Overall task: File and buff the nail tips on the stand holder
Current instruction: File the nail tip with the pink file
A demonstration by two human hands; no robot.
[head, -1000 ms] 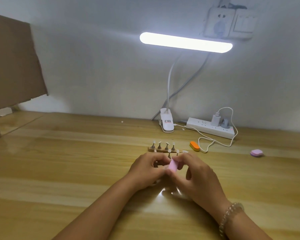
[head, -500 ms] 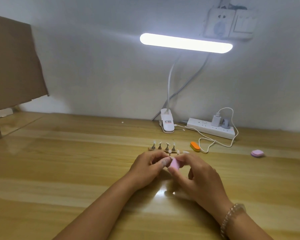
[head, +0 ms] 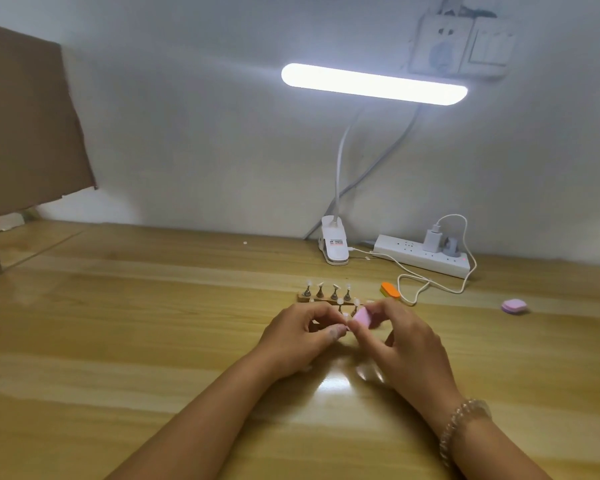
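A wooden stand holder (head: 307, 298) lies mid-table with several small metal pegs, each topped by a pale nail tip (head: 334, 287). Just in front of it, my left hand (head: 298, 337) pinches one peg with its nail tip between thumb and fingers. My right hand (head: 407, 344) holds a small pink buffer block (head: 363, 317) against that tip. The fingers hide most of the held peg and the holder's near row.
An orange file block (head: 390, 290) lies right of the holder, a purple buffer block (head: 514, 306) farther right. A clip lamp base (head: 335, 245), power strip (head: 421, 258) and looping white cable (head: 430, 285) sit at the back. Cardboard (head: 25, 119) stands at the left.
The pink block has shifted slightly up and right against the nail tip, and both hands have edged a little away from me. The holder and other items have not moved.
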